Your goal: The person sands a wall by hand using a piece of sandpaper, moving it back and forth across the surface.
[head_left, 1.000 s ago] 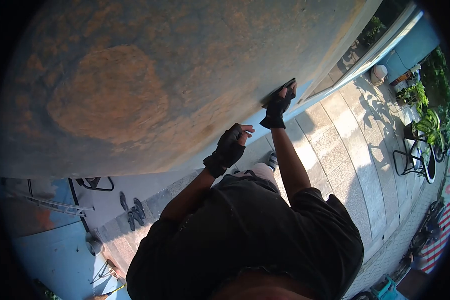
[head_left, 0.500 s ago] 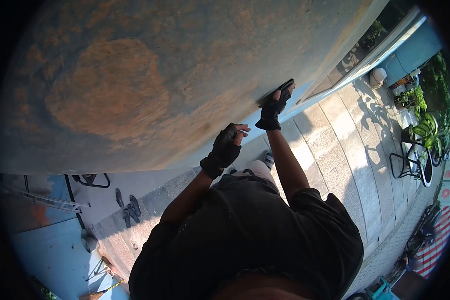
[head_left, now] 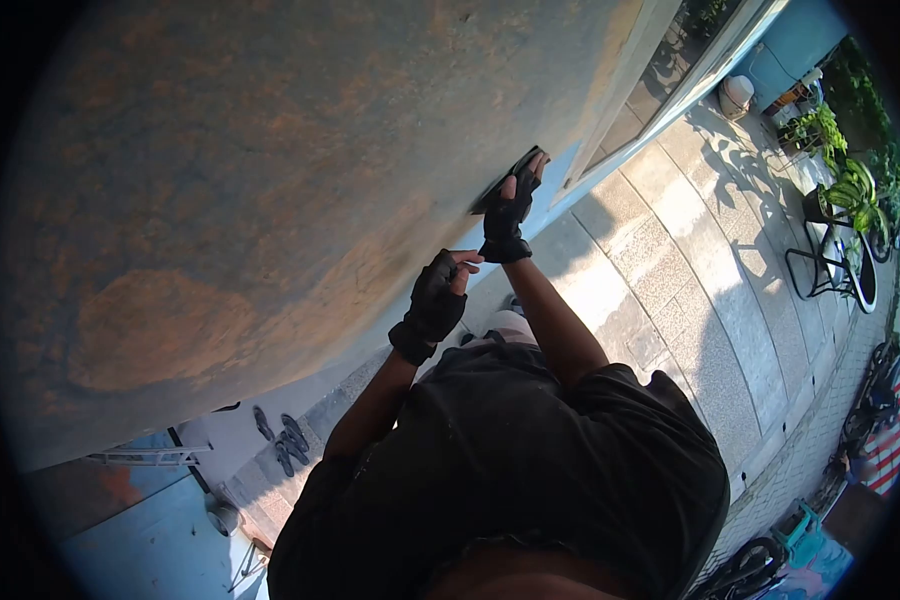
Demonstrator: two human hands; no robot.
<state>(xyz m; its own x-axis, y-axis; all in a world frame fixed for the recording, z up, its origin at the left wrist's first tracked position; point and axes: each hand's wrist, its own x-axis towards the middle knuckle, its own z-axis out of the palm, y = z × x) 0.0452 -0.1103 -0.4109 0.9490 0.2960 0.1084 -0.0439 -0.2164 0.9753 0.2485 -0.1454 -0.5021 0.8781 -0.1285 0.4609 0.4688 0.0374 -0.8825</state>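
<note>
A large wall (head_left: 300, 150) mottled in grey and rust-orange rises in front of me. Against its right part lies a thin, dark flat pad (head_left: 500, 185), pressed there by my right hand (head_left: 510, 210) in a black fingerless glove. The fingers are closed along the pad's back; its face is hidden against the wall. Lower and to the left, my left hand (head_left: 438, 297) wears a matching glove and hovers near the wall's lower edge. Its fingers are loosely bent, thumb apart, with nothing seen in them, and the fingertips come close to my right wrist.
Paving (head_left: 660, 250) runs below and right. A window frame (head_left: 660, 110) borders the wall. Potted plants (head_left: 855, 195), a black-framed chair (head_left: 820, 265) and a white bucket (head_left: 736, 93) stand right. Sandals (head_left: 288, 440) and a ladder (head_left: 150, 456) are at lower left.
The view has turned, and the wall's round orange patch sits lower. My right hand and the pad have come left in the picture, closer to my left hand.
</note>
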